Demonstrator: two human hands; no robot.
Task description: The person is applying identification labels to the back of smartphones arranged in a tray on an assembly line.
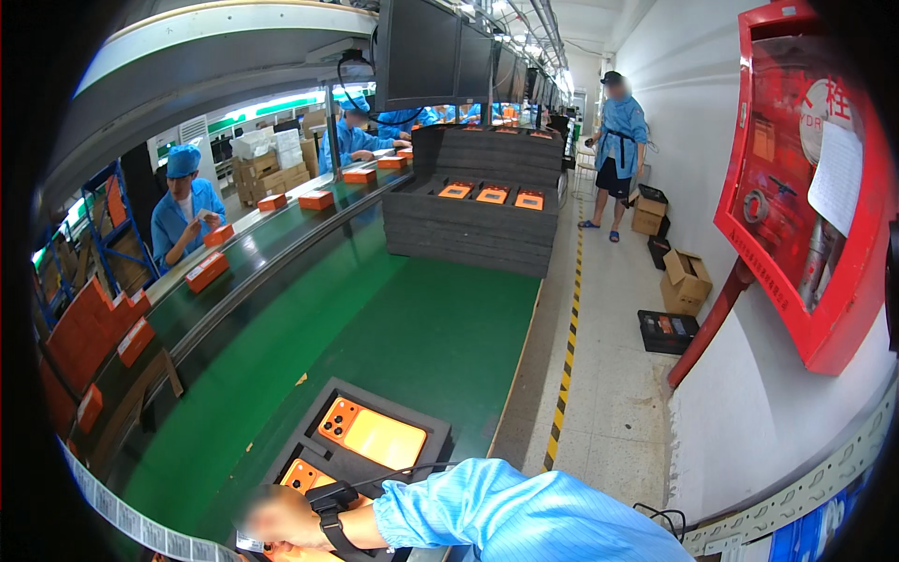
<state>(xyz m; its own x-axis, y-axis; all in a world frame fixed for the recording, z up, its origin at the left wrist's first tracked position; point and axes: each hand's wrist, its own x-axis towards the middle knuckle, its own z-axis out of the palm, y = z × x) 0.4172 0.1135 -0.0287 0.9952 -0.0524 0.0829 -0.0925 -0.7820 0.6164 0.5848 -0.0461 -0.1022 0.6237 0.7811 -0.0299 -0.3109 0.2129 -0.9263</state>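
My right hand [278,517] reaches in at the lower edge, over the near end of a black foam tray [435,423]. A black strapped device sits on its wrist. The fingers are smeared, so their grip cannot be made out. Next to the hand, an orange phone [304,476] lies in the tray, camera side up and partly covered by the wrist device. Beyond it another orange phone [375,436] rests in its own slot. More orange shows beneath the hand, largely hidden. My left hand is out of view.
Stacked black foam trays [468,229] stand farther along the green table [403,318]. Orange boxes [206,272] line the conveyor at left, with people in blue beyond. A red hydrant cabinet [815,187], cartons [686,281] and a standing person [618,131] are on the right.
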